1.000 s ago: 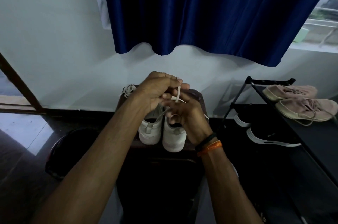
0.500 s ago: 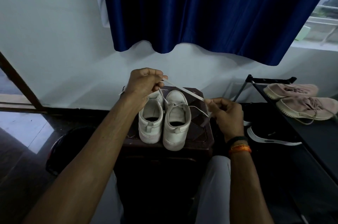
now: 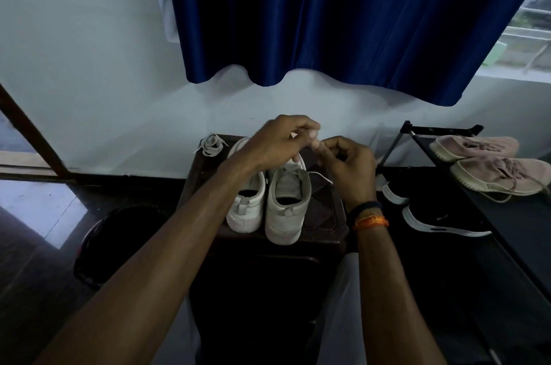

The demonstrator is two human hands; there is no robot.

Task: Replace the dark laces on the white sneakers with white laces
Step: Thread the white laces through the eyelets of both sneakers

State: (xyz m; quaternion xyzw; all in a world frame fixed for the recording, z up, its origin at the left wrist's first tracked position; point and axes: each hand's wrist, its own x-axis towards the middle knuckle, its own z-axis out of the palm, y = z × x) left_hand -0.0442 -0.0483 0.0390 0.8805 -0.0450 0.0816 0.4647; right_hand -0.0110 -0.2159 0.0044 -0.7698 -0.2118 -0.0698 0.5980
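Two white sneakers stand heels toward me on a dark brown stool (image 3: 320,215): the left sneaker (image 3: 247,203) and the right sneaker (image 3: 287,200). A white lace (image 3: 320,177) runs from the right sneaker's front out to the right. My left hand (image 3: 277,142) and my right hand (image 3: 348,166) meet above the sneakers' toes, fingertips together, each pinching the white lace. A second, bundled white lace (image 3: 210,144) lies on the stool's back left corner. The sneakers' eyelets are hidden behind my hands.
A black shoe rack (image 3: 507,215) stands at the right with a pair of pink sneakers (image 3: 492,165) on top and black shoes (image 3: 441,215) with white soles lower down. A dark round bin (image 3: 119,239) sits on the floor at the left. A blue curtain (image 3: 343,13) hangs behind.
Half a second ago my hands were spread apart with the lace stretched between them. Now they have come back together above the sneakers' toes.
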